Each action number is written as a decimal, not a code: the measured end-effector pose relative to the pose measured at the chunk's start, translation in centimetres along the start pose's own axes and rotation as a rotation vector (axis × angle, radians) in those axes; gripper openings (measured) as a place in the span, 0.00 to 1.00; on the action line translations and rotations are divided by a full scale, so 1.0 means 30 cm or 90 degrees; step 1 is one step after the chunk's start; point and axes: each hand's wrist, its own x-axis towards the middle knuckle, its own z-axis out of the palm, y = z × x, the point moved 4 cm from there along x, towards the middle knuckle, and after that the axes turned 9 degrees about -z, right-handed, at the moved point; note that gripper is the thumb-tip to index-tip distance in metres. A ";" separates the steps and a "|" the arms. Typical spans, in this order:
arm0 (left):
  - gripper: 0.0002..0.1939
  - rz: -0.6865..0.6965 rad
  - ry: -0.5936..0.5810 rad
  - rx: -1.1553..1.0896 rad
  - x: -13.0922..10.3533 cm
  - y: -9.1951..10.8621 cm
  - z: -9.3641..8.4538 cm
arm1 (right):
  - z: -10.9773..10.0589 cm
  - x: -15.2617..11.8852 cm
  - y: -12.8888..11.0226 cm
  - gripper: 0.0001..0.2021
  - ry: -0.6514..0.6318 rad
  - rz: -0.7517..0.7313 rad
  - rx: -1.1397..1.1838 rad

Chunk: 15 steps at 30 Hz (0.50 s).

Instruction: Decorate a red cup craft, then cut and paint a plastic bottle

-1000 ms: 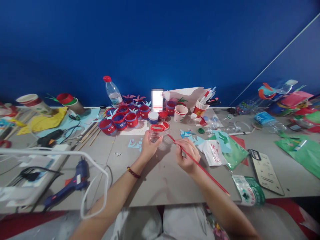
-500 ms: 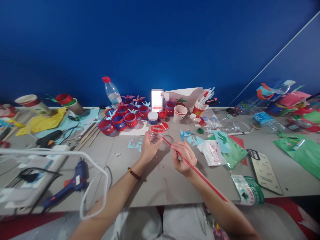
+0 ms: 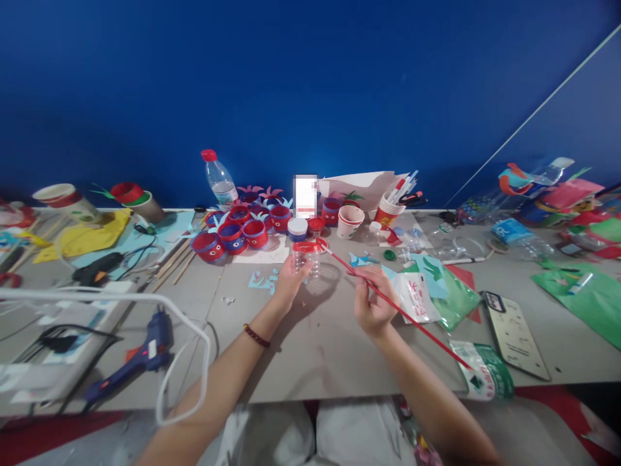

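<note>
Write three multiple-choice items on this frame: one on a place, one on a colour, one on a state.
1. Where is the blue glue gun?
A. near the table's front edge, on the left
B. in the pen cup
C. on the green bag

2. What colour is the strip in the right hand?
A. yellow
B. red
C. white

3. How is the clear cup held?
A. lying on the table
B. stacked in another cup
C. gripped in the left hand

Answers: 1 A, it lies left of the forearm; 2 B, the strip is red throughout; 3 C, fingers wrap its side.
</note>
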 end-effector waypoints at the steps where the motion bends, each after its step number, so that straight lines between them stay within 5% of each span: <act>1: 0.17 -0.006 -0.021 -0.017 0.002 -0.002 0.002 | -0.002 -0.003 0.008 0.08 0.001 0.008 0.004; 8: 0.17 -0.052 -0.101 -0.173 0.004 -0.009 0.017 | -0.004 -0.009 0.031 0.10 0.020 0.032 0.056; 15: 0.23 -0.048 -0.108 -0.176 -0.005 0.005 0.014 | 0.000 -0.018 0.029 0.11 0.006 0.034 0.064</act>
